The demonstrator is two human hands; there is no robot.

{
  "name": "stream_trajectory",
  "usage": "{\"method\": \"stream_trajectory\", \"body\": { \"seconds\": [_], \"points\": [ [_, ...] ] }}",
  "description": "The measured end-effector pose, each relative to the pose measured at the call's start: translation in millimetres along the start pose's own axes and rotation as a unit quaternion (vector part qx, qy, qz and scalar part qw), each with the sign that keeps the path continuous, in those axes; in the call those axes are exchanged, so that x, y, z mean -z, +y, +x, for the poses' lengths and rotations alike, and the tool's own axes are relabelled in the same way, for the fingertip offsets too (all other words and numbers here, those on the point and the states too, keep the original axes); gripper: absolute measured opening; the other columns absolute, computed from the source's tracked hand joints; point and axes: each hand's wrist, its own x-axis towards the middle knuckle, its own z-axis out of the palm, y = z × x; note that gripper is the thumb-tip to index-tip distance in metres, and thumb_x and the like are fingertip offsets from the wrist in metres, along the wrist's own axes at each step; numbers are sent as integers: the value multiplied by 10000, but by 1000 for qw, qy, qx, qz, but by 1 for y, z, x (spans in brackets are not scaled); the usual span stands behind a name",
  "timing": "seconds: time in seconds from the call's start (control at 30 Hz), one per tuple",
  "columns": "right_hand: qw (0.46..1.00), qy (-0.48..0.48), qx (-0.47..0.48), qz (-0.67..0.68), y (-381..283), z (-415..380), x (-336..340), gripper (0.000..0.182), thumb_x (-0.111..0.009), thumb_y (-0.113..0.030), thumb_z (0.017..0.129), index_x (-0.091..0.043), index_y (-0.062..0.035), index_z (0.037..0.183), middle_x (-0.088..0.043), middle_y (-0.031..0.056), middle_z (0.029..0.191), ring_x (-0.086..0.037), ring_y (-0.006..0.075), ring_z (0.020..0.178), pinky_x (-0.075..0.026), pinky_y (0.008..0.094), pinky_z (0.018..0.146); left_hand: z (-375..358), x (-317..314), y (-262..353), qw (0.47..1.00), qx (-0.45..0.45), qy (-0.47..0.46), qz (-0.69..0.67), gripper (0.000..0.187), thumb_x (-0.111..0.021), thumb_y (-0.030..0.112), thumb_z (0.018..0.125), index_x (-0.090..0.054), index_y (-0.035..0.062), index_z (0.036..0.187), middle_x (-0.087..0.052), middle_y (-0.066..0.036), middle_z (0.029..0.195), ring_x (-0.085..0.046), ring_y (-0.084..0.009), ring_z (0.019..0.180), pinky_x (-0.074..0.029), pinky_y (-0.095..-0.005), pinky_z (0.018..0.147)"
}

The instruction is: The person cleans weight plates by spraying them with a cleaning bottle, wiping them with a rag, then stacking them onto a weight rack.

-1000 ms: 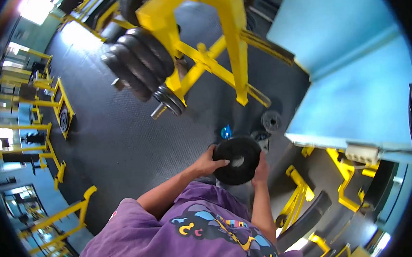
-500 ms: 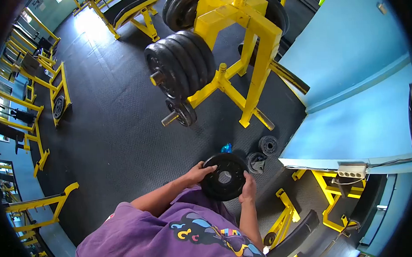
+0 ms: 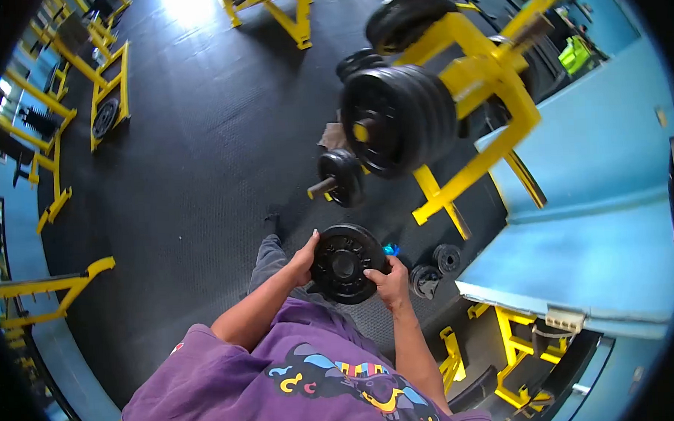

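Observation:
Both hands hold a round black weight plate point(image 3: 330, 282) in front of the purple shirt. My left hand point(image 3: 304, 260) grips its left edge, with the thumb up along the rim. At the right edge my right hand point(image 3: 392, 282) is closed on the plate, its thumb lying across the face. Beyond the plate, a small plate point(image 3: 343, 178) hangs on a low peg. Above that, several large black plates point(image 3: 393, 121) are stacked on a peg of the yellow rack point(image 3: 489, 80).
On the floor to the right lie small plates point(image 3: 447, 258) and a blue object point(image 3: 390, 249). A light blue wall point(image 3: 575, 155) stands at the right, with a socket strip point(image 3: 565, 320). Yellow gym frames point(image 3: 121, 92) line the left side. A bench point(image 3: 287, 9) is at the top.
The view has shifted, and the rack now appears farther right. The held plate has turned and moved slightly up and left; my right thumb now lies across its face. A leg shows beside it.

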Motion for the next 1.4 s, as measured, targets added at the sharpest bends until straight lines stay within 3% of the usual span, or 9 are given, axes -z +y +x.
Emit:
{"method": "stream_trajectory", "body": {
  "seconds": [0.13, 0.2, 0.33, 0.43, 0.57, 0.87, 0.93, 1.07, 1.4],
  "points": [
    [993, -43, -29, -107, -24, 64, -78, 415, -779, -79, 718, -642, 63, 1083, -704, 108, 958, -661, 180, 847, -528, 299, 788, 19, 52, 44, 991, 1, -9, -131, 696, -334, 666, 977, -518, 149, 1406, -509, -125, 1444, -489, -291, 1311, -378, -484, 1086],
    [990, -62, -33, -123, -20, 104, -119, 433, -791, -138, 711, -636, 55, 1066, -707, 122, 977, -674, 201, 865, -520, 320, 814, 43, 80, 69, 989, 6, 73, -132, 706, -301, 663, 983, -542, 129, 1377, -567, -98, 1384, -524, -260, 1284, -411, -457, 1076],
    [987, -90, -51, -125, 27, 188, -192, 444, -790, -114, 733, -620, 71, 1099, -706, 133, 1001, -670, 189, 888, -518, 320, 825, 169, 180, 67, 976, 7, 94, -195, 704, -304, 655, 986, -545, 118, 1373, -577, -93, 1373, -531, -251, 1276, -412, -439, 1076],
    [981, -93, -81, -148, 58, 238, -222, 491, -791, -90, 734, -595, 99, 1143, -699, 134, 1018, -658, 180, 917, -515, 316, 844, 238, 219, 58, 973, -31, 64, -221, 712, -398, 650, 967, -413, 140, 1464, -474, -103, 1460, -480, -271, 1312, -383, -474, 1084],
    [979, -86, -78, -170, 113, 298, -250, 461, -789, -66, 739, -609, 95, 1133, -697, 102, 987, -646, 154, 866, -511, 288, 811, 290, 236, 72, 957, -19, 77, -278, 696, -323, 632, 993, -531, 89, 1375, -577, -116, 1364, -550, -252, 1250, -406, -434, 1083],
    [970, -100, -71, -211, 111, 341, -279, 361, -771, -42, 773, -637, 65, 1091, -697, 78, 963, -641, 124, 836, -508, 262, 782, 359, 249, 63, 949, -4, 49, -311, 675, -362, 617, 990, -529, 82, 1367, -600, -127, 1326, -581, -260, 1211, -478, -434, 1011],
    [967, -104, -59, -225, 114, 347, -277, 354, -772, -38, 772, -638, 62, 1084, -698, 75, 961, -643, 127, 826, -507, 257, 783, 356, 247, 74, 954, -42, 15, -298, 716, -382, 595, 987, -413, 42, 1442, -480, -176, 1433, -508, -321, 1277, -444, -478, 1029],
    [965, -104, -68, -230, 129, 360, -284, 360, -780, -44, 768, -634, 62, 1079, -697, 74, 961, -641, 124, 833, -510, 263, 786, 382, 243, 68, 945, -42, 91, -311, 715, -380, 595, 985, -433, 32, 1422, -510, -191, 1392, -530, -320, 1250, -454, -485, 1015],
    [948, -105, -74, -290, 119, 379, -290, 388, -772, -59, 773, -620, 75, 1104, -697, 89, 968, -645, 136, 843, -509, 268, 788, 419, 232, 63, 907, -8, 5, -422, 708, -395, 602, 976, -445, 54, 1421, -519, -163, 1397, -532, -307, 1254, -452, -485, 1019]
  ]
}}
